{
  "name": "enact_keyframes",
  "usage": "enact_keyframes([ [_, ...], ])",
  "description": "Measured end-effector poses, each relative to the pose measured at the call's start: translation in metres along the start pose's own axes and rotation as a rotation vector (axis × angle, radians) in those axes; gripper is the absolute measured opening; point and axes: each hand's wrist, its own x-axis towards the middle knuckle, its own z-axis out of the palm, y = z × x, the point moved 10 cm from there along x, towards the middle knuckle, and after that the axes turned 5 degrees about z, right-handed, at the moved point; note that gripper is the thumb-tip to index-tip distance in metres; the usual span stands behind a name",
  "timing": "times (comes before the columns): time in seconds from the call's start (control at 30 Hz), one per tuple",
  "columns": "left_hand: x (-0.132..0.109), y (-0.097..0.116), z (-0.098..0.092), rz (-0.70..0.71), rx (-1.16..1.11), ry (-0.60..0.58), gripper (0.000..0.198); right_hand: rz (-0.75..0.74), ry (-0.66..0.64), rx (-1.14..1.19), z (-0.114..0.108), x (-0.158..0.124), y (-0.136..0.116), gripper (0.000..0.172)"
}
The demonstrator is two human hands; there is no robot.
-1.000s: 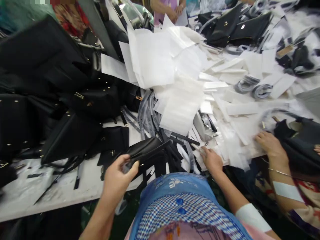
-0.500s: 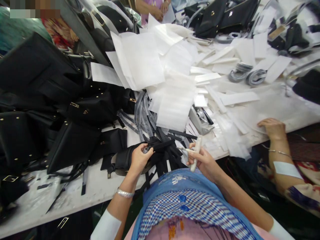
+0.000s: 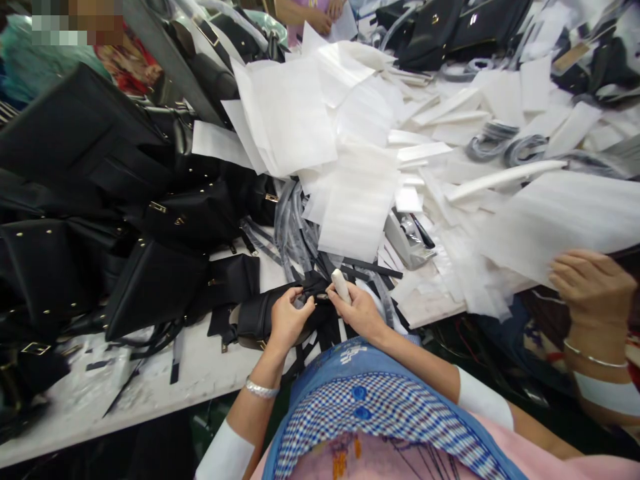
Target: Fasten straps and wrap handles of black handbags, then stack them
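My left hand [image 3: 289, 315] pinches a small black bag [image 3: 260, 315] at its upper edge, low in the middle of the view, close to my body. My right hand [image 3: 357, 308] is closed round a small white-handled tool [image 3: 341, 285], its tip against the same spot on the bag. The two hands almost touch. Loose black straps [image 3: 350, 267] lie under and behind them on the white table [image 3: 200, 373].
Black handbags [image 3: 100, 200] are heaped on the left. White foam sheets [image 3: 350, 200] cover the middle and right. A tape dispenser [image 3: 407, 241] sits among them. Another person's hand [image 3: 593, 283] at the right holds a foam sheet [image 3: 560, 220]. Someone else's hands [image 3: 320, 17] show at the far edge.
My right hand picked up the white-handled tool from the table and brought it to the bag. My left hand pulled the bag closer. The neighbour's hand lifted a foam sheet.
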Motion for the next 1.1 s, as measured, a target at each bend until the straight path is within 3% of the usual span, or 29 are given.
enact_keyframes([
  [0.43,-0.002,0.009,0.000,0.012,0.006,-0.005,0.025,-0.031,0.021,-0.107,0.011,0.001,-0.004,0.030],
  [0.63,-0.007,0.001,0.002,0.009,-0.015,-0.020,0.031,0.038,-0.045,-0.097,0.022,0.008,0.009,0.033],
  [0.93,-0.010,-0.005,-0.002,-0.060,0.006,0.015,0.029,0.020,-0.022,-0.143,0.033,0.008,0.002,0.023],
  [1.1,-0.009,-0.012,-0.003,-0.079,0.025,0.015,0.028,0.117,-0.052,-0.069,0.041,0.011,0.020,0.034],
])
